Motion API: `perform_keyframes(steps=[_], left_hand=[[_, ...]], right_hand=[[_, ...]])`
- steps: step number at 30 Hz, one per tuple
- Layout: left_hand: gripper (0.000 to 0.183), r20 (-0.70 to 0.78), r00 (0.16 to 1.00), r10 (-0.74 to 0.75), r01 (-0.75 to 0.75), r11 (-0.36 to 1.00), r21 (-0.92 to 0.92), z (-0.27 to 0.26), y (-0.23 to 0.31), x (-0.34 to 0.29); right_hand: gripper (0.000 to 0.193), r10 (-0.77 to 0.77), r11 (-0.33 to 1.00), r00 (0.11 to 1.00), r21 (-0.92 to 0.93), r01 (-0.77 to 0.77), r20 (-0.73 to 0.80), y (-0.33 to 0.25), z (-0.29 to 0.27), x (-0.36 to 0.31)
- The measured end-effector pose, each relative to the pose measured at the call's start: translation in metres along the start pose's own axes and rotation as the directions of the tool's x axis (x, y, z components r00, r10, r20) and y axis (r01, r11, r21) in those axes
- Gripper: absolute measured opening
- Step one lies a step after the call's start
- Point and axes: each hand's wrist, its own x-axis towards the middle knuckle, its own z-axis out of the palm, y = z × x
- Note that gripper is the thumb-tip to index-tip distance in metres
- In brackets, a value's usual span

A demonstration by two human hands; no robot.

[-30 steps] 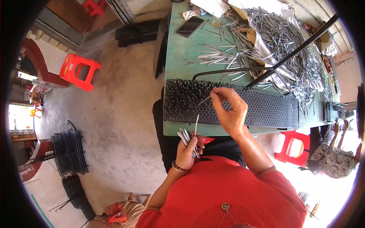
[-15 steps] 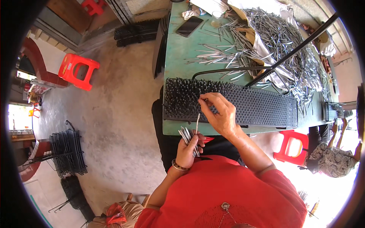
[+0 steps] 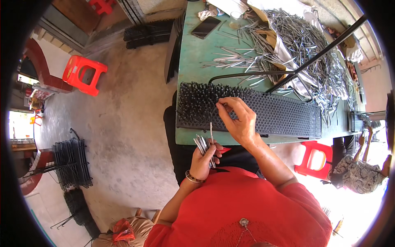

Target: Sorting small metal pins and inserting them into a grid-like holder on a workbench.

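Observation:
Along the near edge of the green table (image 3: 195,57) lies a long black perforated rack (image 3: 288,113) with a bent rod handle. Its left part bristles with upright dark pins (image 3: 197,96); the right part shows bare holes. Over the boundary of the pins, my right hand (image 3: 242,123) pinches thumb and fingertips together; anything between them is too small to make out. Just in front of the rack, my left hand (image 3: 200,164) is closed round a bundle of thin silvery metal strips (image 3: 201,143). One strip stands higher than the others, held near the thumb.
A large heap of loose metal strips (image 3: 304,45) covers the table's far right, some spilling left. A phone (image 3: 205,27) and a clear cup (image 3: 235,18) lie beyond. Red stools (image 3: 84,74) stand on the floor; stacked black racks (image 3: 72,162) lean left. Another person (image 3: 358,173) works at right.
My right hand has shifted very slightly, its fingertips still pinched over the pins. The left hand's raised strip now stands a little further left and more upright.

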Motion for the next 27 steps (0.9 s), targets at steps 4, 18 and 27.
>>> perform_keyframes(steps=[4,18,27], left_hand=[[0.023,0.002,1.000,-0.006,0.006,1.000,0.006,0.001,0.000,0.001],[0.020,-0.005,1.000,-0.017,0.017,1.000,0.023,0.003,-0.002,-0.002],[0.021,0.024,1.000,-0.005,0.004,0.999,0.035,0.009,0.001,-0.002]], right_hand=[[0.020,-0.001,1.000,1.000,-0.012,0.001,0.016,0.002,0.002,-0.003],[0.032,-0.195,0.971,0.893,-0.048,0.234,0.404,0.015,-0.003,0.002],[0.030,-0.234,0.925,0.879,-0.183,0.333,0.415,0.004,-0.010,0.013]])
